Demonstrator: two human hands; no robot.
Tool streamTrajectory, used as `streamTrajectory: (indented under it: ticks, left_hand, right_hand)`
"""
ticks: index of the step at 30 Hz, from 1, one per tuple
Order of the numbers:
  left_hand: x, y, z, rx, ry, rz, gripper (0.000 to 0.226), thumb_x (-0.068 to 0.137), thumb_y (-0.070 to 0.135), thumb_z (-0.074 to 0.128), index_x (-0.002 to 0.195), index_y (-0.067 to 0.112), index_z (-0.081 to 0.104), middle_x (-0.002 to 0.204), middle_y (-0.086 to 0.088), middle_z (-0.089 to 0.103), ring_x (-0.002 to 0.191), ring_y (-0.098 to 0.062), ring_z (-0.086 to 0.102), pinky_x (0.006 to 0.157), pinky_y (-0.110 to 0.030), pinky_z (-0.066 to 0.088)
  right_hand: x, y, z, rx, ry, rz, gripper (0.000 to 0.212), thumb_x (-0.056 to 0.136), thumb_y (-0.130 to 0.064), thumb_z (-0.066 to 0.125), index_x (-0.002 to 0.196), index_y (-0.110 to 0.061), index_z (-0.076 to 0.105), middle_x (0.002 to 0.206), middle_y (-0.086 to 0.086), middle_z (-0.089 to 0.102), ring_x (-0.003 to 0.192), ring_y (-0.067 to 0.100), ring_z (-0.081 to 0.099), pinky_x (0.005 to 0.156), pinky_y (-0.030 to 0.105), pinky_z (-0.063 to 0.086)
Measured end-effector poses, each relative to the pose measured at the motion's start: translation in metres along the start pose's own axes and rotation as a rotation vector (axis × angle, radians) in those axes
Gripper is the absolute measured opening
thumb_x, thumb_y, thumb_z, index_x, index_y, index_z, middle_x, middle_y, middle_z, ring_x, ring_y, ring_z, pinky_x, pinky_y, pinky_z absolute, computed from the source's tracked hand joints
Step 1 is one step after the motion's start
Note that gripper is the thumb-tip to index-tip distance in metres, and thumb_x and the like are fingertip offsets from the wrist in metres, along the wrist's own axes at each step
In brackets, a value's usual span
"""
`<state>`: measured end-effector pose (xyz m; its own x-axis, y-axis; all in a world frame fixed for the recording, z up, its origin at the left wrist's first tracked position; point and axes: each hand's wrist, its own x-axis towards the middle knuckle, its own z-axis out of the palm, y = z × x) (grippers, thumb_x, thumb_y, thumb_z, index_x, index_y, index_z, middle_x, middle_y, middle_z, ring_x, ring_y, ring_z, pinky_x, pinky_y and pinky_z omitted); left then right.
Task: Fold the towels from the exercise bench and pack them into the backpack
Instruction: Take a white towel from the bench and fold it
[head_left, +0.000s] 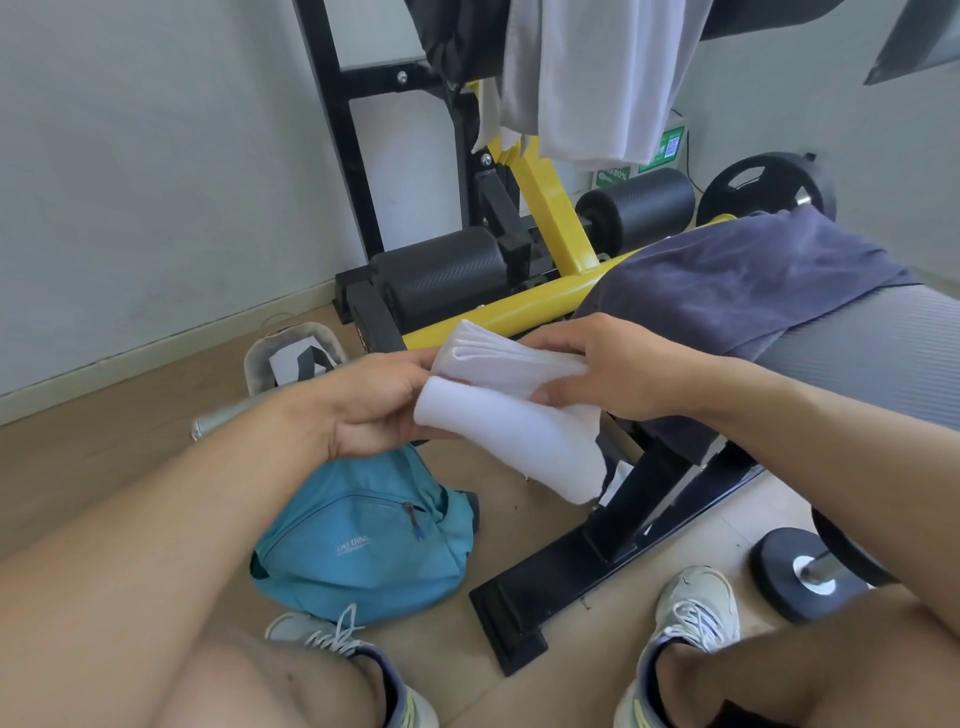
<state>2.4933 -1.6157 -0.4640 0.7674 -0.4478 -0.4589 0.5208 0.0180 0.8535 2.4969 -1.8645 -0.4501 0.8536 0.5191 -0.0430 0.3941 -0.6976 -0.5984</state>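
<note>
A folded white towel (511, 415) is held in the air between both hands, above the floor in front of the bench. My left hand (374, 402) grips its left end and my right hand (592, 371) pinches its upper right part; one end hangs down. A blue backpack (363, 540) lies on the floor just below my left hand. A dark blue towel (743, 280) is draped over the grey padded bench (872, 353) at the right. A light grey towel (602, 73) hangs from the frame at the top.
The yellow and black bench frame (545, 299) with black foam rollers stands behind the hands. A black foot bar (545, 582) crosses the floor by my right shoe. A dumbbell (800, 571) lies at the right, a weight plate (763, 187) at the back. A shoe (291, 358) sits near the wall.
</note>
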Motion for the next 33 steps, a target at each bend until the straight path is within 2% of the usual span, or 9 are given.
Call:
streamTrajectory:
  ticks: [4,8,11,13,16,19,24,28,33]
  left_hand:
    - [-0.001,0.001,-0.007,-0.191,0.056,-0.082,0.032,0.102,0.0,0.044,0.125,0.001,0.065,0.121,-0.021,0.072,0.099,-0.031,0.076,0.07,-0.034,0.065]
    - [-0.003,0.003,-0.008,-0.279,0.038,-0.133,0.037,0.085,-0.001,0.052,0.118,-0.008,0.066,0.116,-0.029,0.071,0.093,-0.041,0.076,0.064,-0.033,0.065]
    - [-0.003,0.006,-0.009,-0.282,0.06,-0.107,0.044,0.081,-0.003,0.049,0.122,-0.009,0.063,0.113,-0.029,0.072,0.091,-0.042,0.076,0.063,-0.032,0.064]
    - [-0.005,0.007,-0.01,-0.144,0.054,-0.074,0.045,0.093,0.005,0.045,0.135,-0.003,0.058,0.123,-0.025,0.07,0.108,-0.039,0.072,0.083,-0.042,0.064]
    - [-0.01,0.006,-0.014,0.15,-0.15,-0.024,0.06,0.1,0.057,0.041,0.147,0.022,0.054,0.146,-0.008,0.06,0.137,-0.027,0.053,0.112,-0.058,0.042]
    - [-0.008,0.0,-0.018,0.233,-0.18,0.047,0.099,0.066,0.069,0.081,0.15,0.029,0.046,0.148,-0.002,0.058,0.139,-0.024,0.052,0.115,-0.052,0.039]
    - [0.001,-0.007,-0.006,0.417,0.056,0.216,0.073,0.062,0.036,0.094,0.127,0.029,0.061,0.124,0.001,0.073,0.12,-0.023,0.066,0.099,-0.04,0.057]
    - [0.009,-0.006,-0.011,0.361,0.245,0.337,0.06,0.058,0.05,0.091,0.107,0.02,0.072,0.107,-0.007,0.078,0.101,-0.023,0.073,0.087,-0.039,0.059]
    - [0.004,0.0,-0.009,0.549,0.175,0.404,0.041,0.072,0.051,0.075,0.097,0.018,0.07,0.089,-0.001,0.077,0.081,-0.015,0.072,0.071,-0.03,0.056]
  right_hand:
    - [-0.009,-0.018,-0.001,0.165,-0.215,0.056,0.055,0.087,-0.061,0.065,0.138,-0.048,0.051,0.132,-0.022,0.062,0.119,-0.001,0.058,0.107,0.029,0.047]
    - [-0.018,-0.025,0.004,-0.076,-0.29,0.006,0.091,0.071,-0.049,0.089,0.141,-0.054,0.029,0.126,-0.04,0.045,0.111,-0.017,0.042,0.093,0.002,0.039]
    - [-0.012,-0.02,0.008,-0.09,-0.079,-0.01,0.085,0.08,-0.034,0.082,0.151,-0.042,0.036,0.136,-0.025,0.053,0.121,0.001,0.052,0.1,0.024,0.047]
    - [-0.009,-0.014,0.007,-0.045,-0.012,-0.011,0.075,0.084,-0.032,0.076,0.151,-0.039,0.042,0.135,-0.02,0.059,0.12,0.005,0.057,0.102,0.033,0.049]
    - [-0.009,-0.005,0.005,-0.001,0.018,-0.039,0.059,0.086,-0.028,0.076,0.141,-0.036,0.056,0.124,-0.014,0.07,0.111,0.006,0.064,0.098,0.038,0.053]
    - [-0.009,0.0,0.006,0.002,0.003,-0.038,0.052,0.087,-0.027,0.077,0.137,-0.033,0.06,0.119,-0.007,0.072,0.105,0.009,0.065,0.096,0.038,0.053]
    - [-0.008,0.001,0.008,0.109,-0.027,-0.037,0.058,0.087,-0.036,0.08,0.139,-0.044,0.057,0.117,-0.017,0.071,0.105,-0.002,0.063,0.085,0.014,0.051]
    - [-0.007,0.002,0.007,0.214,-0.068,-0.041,0.067,0.078,-0.038,0.087,0.138,-0.039,0.059,0.118,-0.015,0.071,0.107,0.004,0.066,0.091,0.025,0.057]
    - [-0.008,0.003,0.004,0.259,-0.247,-0.036,0.074,0.073,-0.027,0.091,0.135,-0.044,0.056,0.119,-0.013,0.07,0.11,0.008,0.067,0.093,0.029,0.058]
